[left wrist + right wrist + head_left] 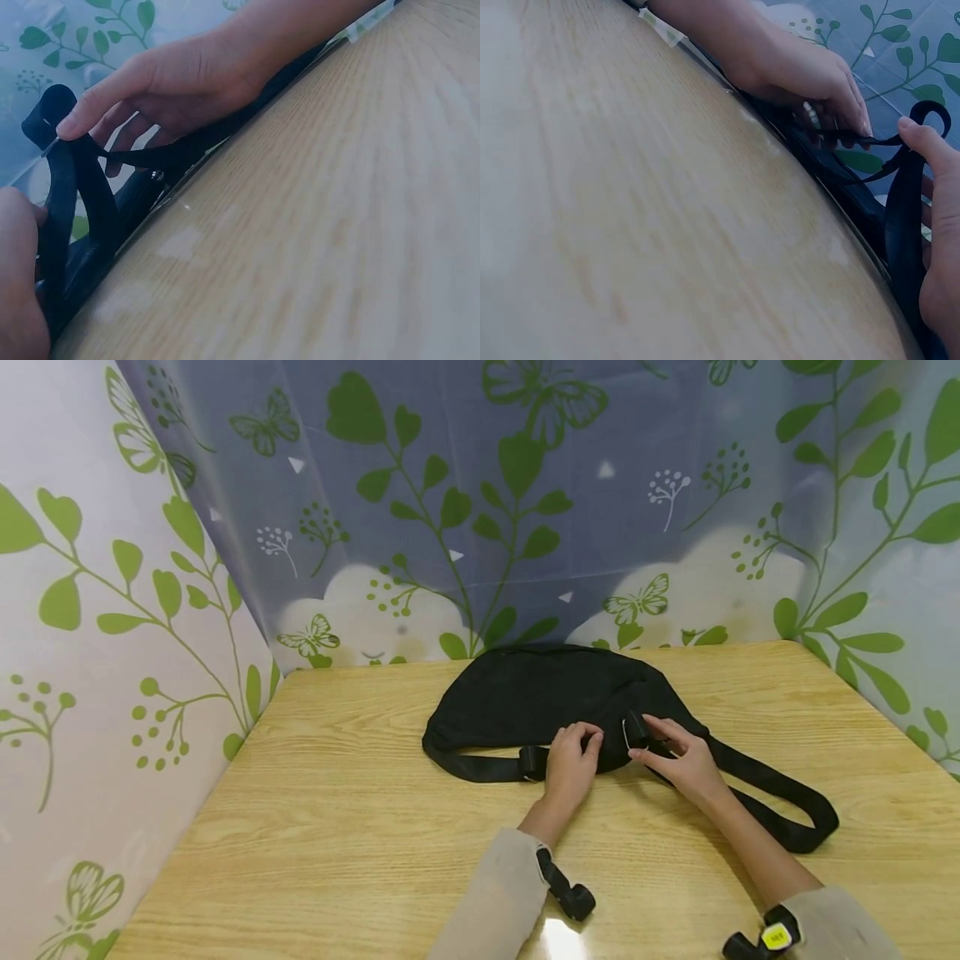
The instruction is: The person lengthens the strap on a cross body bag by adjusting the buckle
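A black waist bag (517, 697) lies on the table, its strap (780, 785) looping out to the right and along its front edge. My right hand (686, 764) pinches a loop of the strap at a thin metal slider (626, 735), held up in front of the bag. In the right wrist view, the strap loop (933, 109) curls over beside the right thumb. My left hand (572, 768) pinches the strap just left of that slider, fingertips and thumb together. Left of this hand sits a second folded strap piece (532, 762) with a metal edge.
The wooden table (315, 827) extends around the bag. Behind it hangs a blue cloth (465, 468) with a leaf and butterfly print, and similar pale cloth (90, 635) covers the left side. Black bands (562, 885) are worn over both sleeves.
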`<state>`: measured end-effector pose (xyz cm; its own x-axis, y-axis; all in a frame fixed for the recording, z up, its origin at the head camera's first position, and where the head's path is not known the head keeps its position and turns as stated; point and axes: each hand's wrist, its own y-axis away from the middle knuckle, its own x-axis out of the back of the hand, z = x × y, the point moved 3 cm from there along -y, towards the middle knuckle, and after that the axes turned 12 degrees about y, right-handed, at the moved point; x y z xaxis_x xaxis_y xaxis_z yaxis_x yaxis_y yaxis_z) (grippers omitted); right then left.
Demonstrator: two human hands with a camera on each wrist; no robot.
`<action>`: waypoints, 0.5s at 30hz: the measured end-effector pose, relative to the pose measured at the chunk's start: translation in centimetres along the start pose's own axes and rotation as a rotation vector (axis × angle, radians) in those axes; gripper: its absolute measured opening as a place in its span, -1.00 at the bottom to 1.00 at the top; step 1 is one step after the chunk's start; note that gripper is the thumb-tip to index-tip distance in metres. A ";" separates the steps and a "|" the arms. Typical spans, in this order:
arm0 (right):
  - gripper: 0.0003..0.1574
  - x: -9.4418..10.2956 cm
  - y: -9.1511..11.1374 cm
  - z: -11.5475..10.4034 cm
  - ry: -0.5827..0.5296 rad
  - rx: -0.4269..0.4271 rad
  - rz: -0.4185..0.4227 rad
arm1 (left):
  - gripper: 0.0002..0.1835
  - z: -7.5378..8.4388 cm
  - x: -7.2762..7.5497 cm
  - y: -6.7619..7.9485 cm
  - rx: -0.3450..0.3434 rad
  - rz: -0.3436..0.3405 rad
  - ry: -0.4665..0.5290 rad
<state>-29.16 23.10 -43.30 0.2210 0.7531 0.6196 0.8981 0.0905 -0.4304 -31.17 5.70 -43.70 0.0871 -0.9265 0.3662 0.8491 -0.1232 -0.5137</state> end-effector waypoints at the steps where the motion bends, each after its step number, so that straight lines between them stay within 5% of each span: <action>1: -0.27 -0.1 0.0 0.0 -0.001 0.008 -0.012 | -0.88 -0.1 -0.1 0.0 0.045 -0.013 0.097; 4: -0.31 -0.2 0.0 0.0 0.001 0.028 -0.051 | -0.87 -0.3 -0.5 0.0 0.148 -0.043 0.353; 7: -0.34 -0.3 0.0 -0.2 -0.002 0.043 -0.071 | -0.84 -0.3 -0.6 0.0 0.170 -0.061 0.442; 11: -0.34 -0.2 0.1 -0.3 -0.009 0.039 -0.040 | -0.79 0.2 -0.4 0.0 -0.015 -0.113 0.073; 15: -0.32 0.2 0.0 -0.6 -0.009 0.002 0.005 | -0.82 0.8 0.0 0.1 -0.242 -0.027 -0.353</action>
<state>-28.87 22.87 -42.81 0.2217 0.7596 0.6114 0.8962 0.0884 -0.4348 -30.70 5.97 -43.10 0.2756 -0.7486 0.6031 0.7101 -0.2643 -0.6526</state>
